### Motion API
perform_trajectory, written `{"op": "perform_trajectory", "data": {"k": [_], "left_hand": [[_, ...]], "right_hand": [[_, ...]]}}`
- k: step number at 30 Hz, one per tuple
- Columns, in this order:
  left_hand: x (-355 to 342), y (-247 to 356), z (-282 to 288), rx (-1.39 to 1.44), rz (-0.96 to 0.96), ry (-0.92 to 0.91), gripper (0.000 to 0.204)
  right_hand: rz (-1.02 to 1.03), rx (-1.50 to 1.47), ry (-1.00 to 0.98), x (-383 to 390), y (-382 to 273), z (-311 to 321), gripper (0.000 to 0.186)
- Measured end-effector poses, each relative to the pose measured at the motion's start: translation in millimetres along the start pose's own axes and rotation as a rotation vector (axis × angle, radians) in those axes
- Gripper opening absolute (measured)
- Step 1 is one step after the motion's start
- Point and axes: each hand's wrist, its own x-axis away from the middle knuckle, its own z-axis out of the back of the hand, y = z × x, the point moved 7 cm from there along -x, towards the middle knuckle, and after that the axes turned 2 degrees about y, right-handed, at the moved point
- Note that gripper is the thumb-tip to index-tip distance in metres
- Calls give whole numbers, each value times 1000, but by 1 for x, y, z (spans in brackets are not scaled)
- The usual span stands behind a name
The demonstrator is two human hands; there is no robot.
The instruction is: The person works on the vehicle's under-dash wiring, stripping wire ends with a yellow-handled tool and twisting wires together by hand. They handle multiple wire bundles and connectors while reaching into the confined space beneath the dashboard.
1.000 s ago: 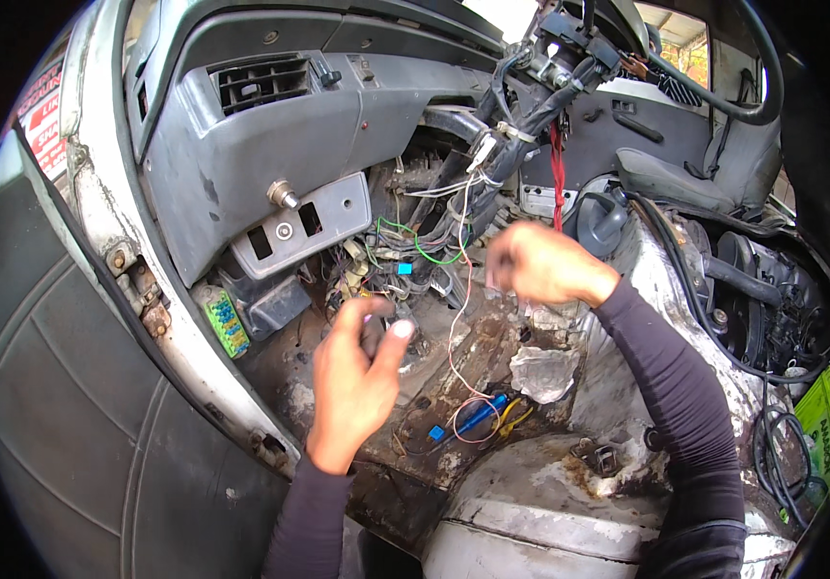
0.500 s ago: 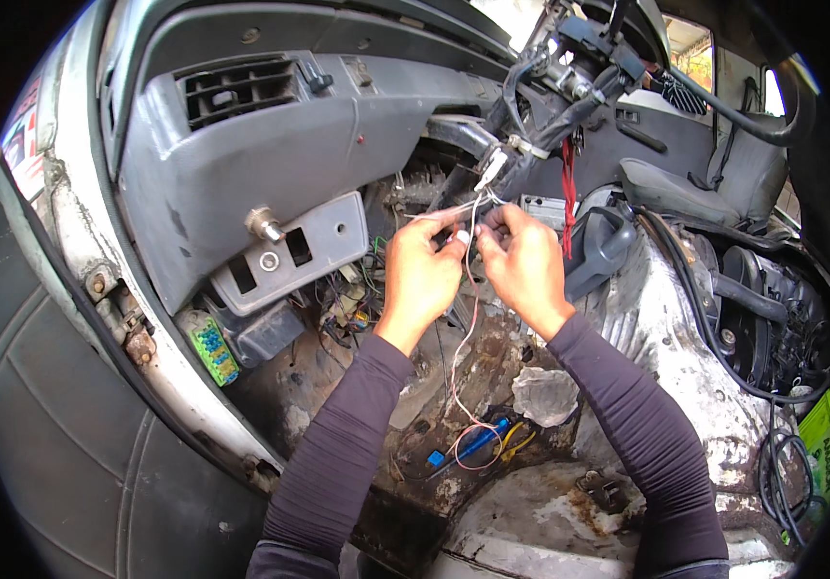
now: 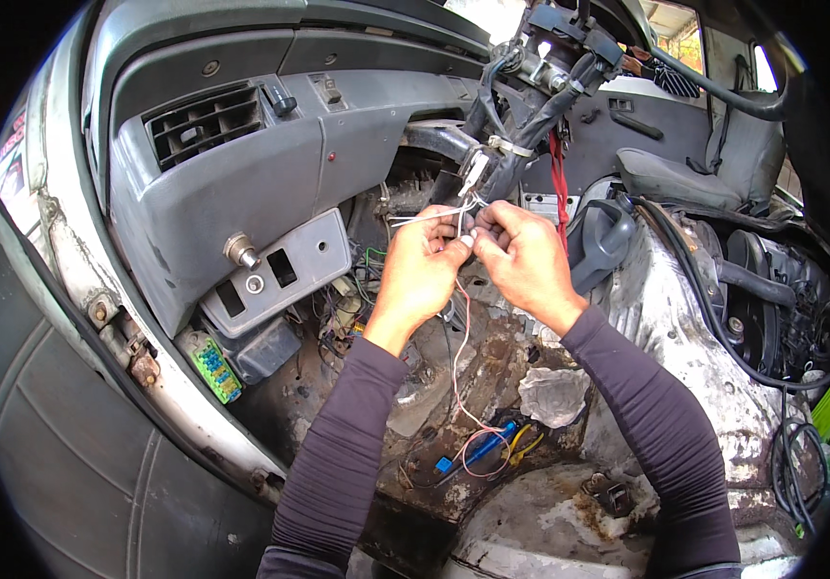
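My left hand and my right hand meet below the steering column, their fingertips pinched together on thin white wires. The wires gather near a white connector at the column. A long pinkish wire hangs from between my hands to the floor, where it loops over a blue screwdriver and yellow-handled tool. The exact spot that each fingertip grips is partly hidden.
A grey dashboard and a green fuse board are at the left, beside the door frame. Red wires, a grey seat and the exposed engine are to the right. A crumpled pale rag lies on the floor pan.
Both my hands have risen from apart and low over the floor pan to meet at the white wires below the column, their fingers closing on them. The view has shifted slightly.
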Motion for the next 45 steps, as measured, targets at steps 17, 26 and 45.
{"op": "perform_trajectory", "data": {"k": [17, 26, 45], "left_hand": [[6, -7, 8, -102, -7, 38, 35], [5, -1, 10, -306, -103, 122, 20], [49, 5, 35, -47, 169, -126, 40]], "right_hand": [[-283, -124, 102, -11, -4, 13, 23], [-621, -563, 134, -22, -12, -10, 40], [-597, -274, -1301, 61, 48, 34, 27]]}}
